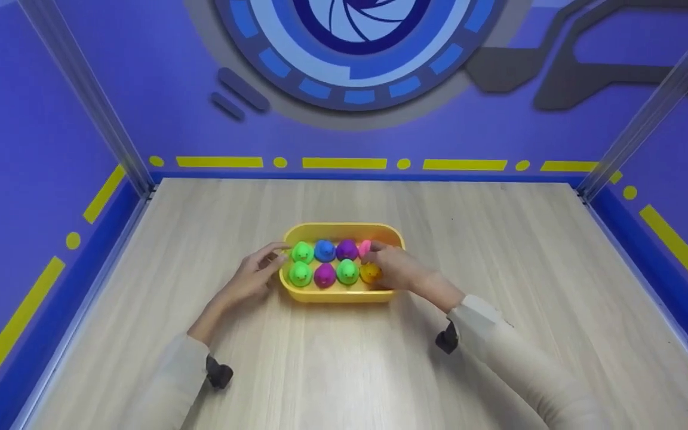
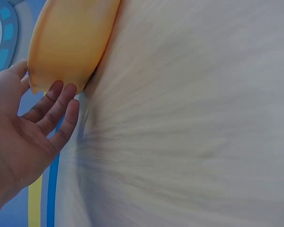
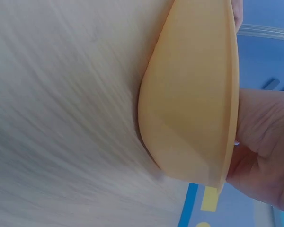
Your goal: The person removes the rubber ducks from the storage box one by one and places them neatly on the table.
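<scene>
A yellow tub point(image 1: 344, 296) with rounded ends stands on the table and holds small rubber ducks in two rows. Among them are a green duck point(image 1: 302, 252), a blue duck point(image 1: 325, 250), a purple duck point(image 1: 347, 249) and a magenta duck point(image 1: 325, 276). My left hand point(image 1: 255, 272) touches the tub's left end, its fingers loosely extended against the outer wall point(image 2: 68, 52). Reaching over the right rim, my right hand point(image 1: 402, 267) pinches a pink duck point(image 1: 365, 247), partly hidden by the fingers. Just below that hand sits an orange duck point(image 1: 371, 273).
The tub rests on a light wooden tabletop point(image 1: 332, 358). Blue printed panels point(image 1: 159, 77) stand behind and at both sides, with metal posts point(image 1: 90, 101) at the corners. Dark wrist-worn pieces point(image 1: 220, 375) hang below the sleeves.
</scene>
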Demonstrator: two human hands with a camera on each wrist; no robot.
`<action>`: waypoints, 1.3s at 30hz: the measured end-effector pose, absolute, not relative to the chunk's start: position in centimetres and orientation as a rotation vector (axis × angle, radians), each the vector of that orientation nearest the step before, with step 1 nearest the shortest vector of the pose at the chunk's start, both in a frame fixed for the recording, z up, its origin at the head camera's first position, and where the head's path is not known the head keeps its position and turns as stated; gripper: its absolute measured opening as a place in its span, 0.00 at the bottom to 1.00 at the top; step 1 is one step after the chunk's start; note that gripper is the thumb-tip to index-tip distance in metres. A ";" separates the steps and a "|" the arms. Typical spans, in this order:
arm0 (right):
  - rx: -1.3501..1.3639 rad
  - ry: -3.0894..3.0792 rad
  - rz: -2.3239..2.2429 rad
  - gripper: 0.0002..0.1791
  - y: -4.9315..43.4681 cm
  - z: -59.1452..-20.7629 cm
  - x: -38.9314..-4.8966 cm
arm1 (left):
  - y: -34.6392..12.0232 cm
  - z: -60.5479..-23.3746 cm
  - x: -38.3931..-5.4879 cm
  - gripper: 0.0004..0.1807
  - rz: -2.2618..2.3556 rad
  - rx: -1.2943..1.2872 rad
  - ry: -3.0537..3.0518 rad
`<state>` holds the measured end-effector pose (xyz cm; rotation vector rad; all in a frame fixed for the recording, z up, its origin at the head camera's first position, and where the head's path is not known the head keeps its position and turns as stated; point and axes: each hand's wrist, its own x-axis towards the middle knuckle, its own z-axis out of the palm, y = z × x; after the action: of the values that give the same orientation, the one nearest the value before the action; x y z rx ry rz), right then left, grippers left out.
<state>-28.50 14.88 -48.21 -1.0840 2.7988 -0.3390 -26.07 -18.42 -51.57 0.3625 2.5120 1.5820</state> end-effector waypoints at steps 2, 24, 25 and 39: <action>-1.116 2.795 -0.344 0.21 14.7 -48.2 -28.7 | -18.7 -51.4 -26.0 0.23 1.589 0.340 2.499; -1.213 2.760 -0.403 0.14 15.2 -48.2 -29.0 | -17.9 -51.3 -26.3 0.20 1.613 0.351 2.583; -1.250 2.749 -0.409 0.13 15.3 -48.1 -28.9 | -18.0 -51.3 -26.2 0.20 1.612 0.360 2.588; -1.127 2.648 -0.673 0.21 17.4 -47.2 -27.9 | -17.3 -52.2 -26.4 0.19 1.647 0.313 2.555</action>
<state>-27.88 17.41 -47.21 -1.1269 2.6482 -0.6732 -26.43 -17.30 -52.23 0.3130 2.5554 1.6468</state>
